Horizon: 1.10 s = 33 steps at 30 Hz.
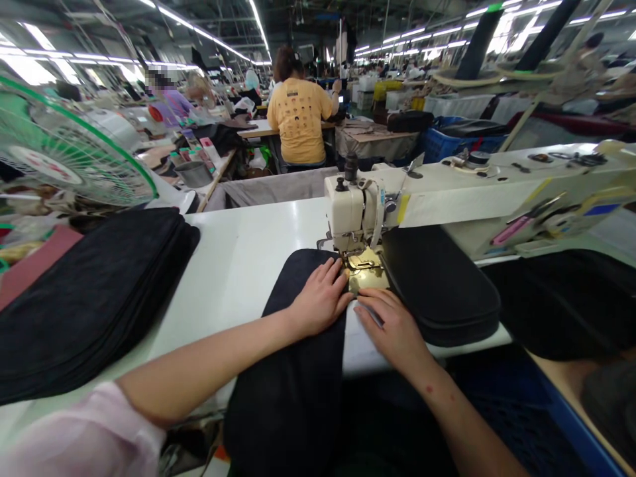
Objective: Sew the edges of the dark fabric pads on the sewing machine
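Note:
A long black fabric panel (293, 391) with rounded ends lies over the white table's front edge, its right edge close to the sewing machine's needle area. On this panel my left hand (320, 298) rests flat, fingers stretched toward the presser foot (350, 255). My right hand (392, 324) is at the front of the brass needle plate (370, 271), its fingers extended and its fingertips near my left thumb. Whether the right fingertips touch the panel's edge I cannot make out. The sewing machine (352, 205) stands just beyond both hands.
Stacked black panels (89, 291) lie at the left, and another black stack (442, 285) sits under the machine arm. More black fabric (571, 298) is at the right, above a blue crate (527, 411). A fan (64, 152) stands at left; a person in yellow (301, 122) sits ahead.

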### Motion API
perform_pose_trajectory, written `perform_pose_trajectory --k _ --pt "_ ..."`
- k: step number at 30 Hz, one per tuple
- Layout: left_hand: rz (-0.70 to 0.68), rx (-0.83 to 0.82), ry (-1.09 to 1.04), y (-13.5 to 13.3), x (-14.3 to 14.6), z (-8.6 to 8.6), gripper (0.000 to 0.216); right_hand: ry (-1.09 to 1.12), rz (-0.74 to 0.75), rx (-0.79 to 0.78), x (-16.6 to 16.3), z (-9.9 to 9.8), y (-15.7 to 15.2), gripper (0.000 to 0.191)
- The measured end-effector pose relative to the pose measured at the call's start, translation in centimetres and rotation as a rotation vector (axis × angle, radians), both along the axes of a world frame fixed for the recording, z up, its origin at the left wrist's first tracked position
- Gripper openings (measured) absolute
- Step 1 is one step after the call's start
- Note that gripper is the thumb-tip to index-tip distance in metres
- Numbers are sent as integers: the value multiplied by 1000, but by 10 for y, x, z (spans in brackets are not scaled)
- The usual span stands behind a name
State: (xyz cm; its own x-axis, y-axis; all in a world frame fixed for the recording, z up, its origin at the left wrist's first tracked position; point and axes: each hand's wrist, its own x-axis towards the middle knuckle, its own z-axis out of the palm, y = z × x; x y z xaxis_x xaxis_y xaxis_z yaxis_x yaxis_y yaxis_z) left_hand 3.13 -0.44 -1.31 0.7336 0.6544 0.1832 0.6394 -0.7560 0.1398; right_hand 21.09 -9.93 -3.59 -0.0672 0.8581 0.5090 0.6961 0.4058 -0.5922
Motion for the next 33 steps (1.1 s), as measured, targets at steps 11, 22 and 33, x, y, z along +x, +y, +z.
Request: perform_pose_trajectory --k 11,22,33 --pt "318 -28 35 -23 40 2 47 4 -32 -17 1 -2 0 22" --pt "199 27 83 10 -6 4 78 -144 -43 -3 -3 -3 -3 28" --pt "77 -20 39 -11 -18 3 79 -189 21 47 -6 6 -21 21"
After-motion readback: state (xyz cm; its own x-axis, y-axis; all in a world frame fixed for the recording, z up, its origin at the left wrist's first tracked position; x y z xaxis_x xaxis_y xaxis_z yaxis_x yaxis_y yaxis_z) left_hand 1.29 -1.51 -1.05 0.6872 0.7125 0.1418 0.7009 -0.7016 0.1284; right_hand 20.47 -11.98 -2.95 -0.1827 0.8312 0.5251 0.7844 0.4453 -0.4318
